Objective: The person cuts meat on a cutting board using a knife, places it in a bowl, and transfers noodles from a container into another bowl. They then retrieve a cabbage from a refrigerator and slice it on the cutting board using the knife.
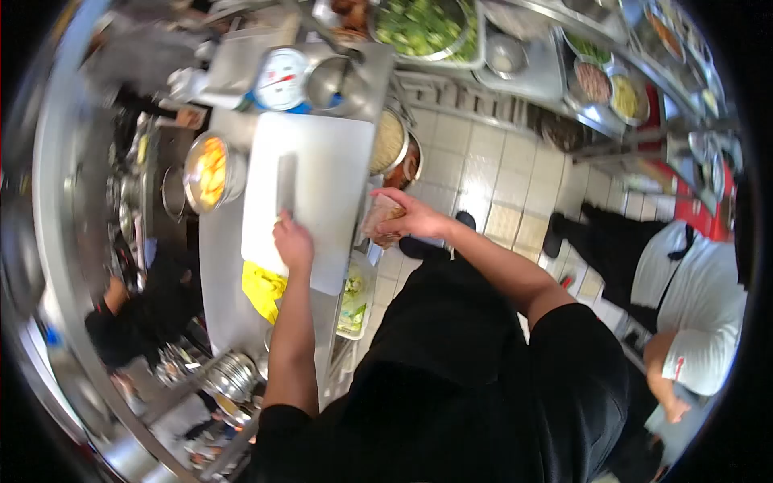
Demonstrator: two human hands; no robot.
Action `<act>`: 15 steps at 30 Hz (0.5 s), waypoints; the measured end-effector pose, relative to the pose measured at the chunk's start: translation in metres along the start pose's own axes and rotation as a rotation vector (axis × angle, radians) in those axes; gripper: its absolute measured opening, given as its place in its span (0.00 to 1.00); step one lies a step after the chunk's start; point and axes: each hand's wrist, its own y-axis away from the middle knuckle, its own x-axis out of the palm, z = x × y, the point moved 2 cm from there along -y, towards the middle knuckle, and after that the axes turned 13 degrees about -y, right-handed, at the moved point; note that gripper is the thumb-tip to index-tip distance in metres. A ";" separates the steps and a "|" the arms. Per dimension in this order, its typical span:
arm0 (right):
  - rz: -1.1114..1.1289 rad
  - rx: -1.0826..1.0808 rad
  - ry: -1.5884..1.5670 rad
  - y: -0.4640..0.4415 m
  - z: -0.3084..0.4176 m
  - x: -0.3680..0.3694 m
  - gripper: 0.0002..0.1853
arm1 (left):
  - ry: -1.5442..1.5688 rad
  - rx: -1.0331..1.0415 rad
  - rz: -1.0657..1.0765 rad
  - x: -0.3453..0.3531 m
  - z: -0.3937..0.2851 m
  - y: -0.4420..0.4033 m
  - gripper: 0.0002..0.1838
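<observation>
My left hand (pixel 293 243) grips the handle of a broad-bladed knife (pixel 287 181), whose blade lies over a white cutting board (pixel 326 185). Off the board's right edge, my right hand (pixel 419 217) closes around a pinkish-brown lump that looks like meat (pixel 382 220). It is blurred and partly covered by the fingers. A yellow cloth (pixel 262 291) sits against the board's near left corner. Left of the board stands a metal bowl of orange-yellow cut pieces (pixel 212 169).
A dial scale (pixel 282 78) and a metal pot (pixel 326 82) stand beyond the board. Below the table's right edge are a bucket (pixel 388 143) and a tub of greens (pixel 354 299). One person in white (pixel 692 298) stands right; another in black (pixel 153 298) is left.
</observation>
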 end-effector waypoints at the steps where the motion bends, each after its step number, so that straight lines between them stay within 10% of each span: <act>1: 0.045 -0.065 0.031 -0.025 0.002 -0.001 0.38 | -0.004 -0.005 0.026 0.004 -0.014 -0.011 0.34; 3: 0.003 -0.073 0.158 -0.035 0.023 0.104 0.25 | 0.065 -0.094 0.076 -0.033 0.028 0.007 0.28; 8: 0.037 -0.152 0.482 -0.107 -0.018 0.140 0.28 | 0.260 -0.168 0.294 -0.058 0.038 0.046 0.18; 11: -0.104 -0.307 1.411 -0.139 -0.057 0.110 0.35 | 0.474 -0.261 0.324 -0.065 0.068 0.060 0.16; 15: 0.056 -0.381 1.380 -0.125 -0.027 0.129 0.38 | 0.550 -0.343 0.212 -0.074 0.083 0.101 0.14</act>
